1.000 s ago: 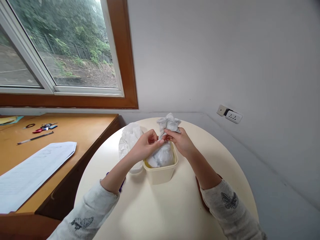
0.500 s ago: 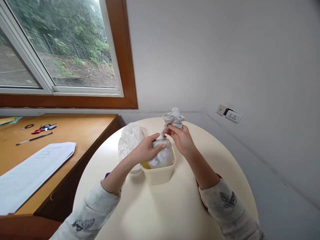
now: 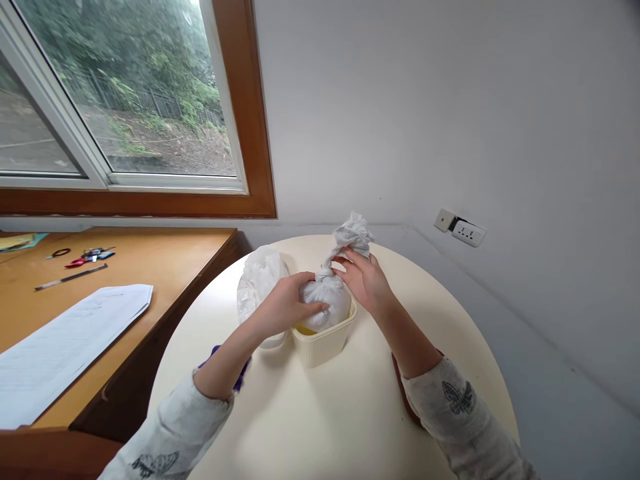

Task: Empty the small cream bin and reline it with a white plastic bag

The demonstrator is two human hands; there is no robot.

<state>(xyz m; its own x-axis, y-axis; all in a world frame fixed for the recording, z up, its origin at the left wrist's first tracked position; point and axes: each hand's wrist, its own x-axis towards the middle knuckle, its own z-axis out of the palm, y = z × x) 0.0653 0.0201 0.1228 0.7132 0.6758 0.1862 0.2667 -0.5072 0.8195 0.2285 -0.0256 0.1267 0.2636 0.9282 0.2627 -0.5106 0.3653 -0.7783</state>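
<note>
The cream plastic tub has turned slightly, and I have my left hand clamped around the bunched white plastic bag inside it, apparently for steadiness, my right hand seemingly pinching its twisted top, fingertips partly hidden.

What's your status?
Left hand cupping white bag in cream tub; right hand pinching its twisted top. Second bag beside tub, not blocking.

Access from the front and right of the cream tub is unobstructed across the worktop; the bagged container blocks the left.
</note>
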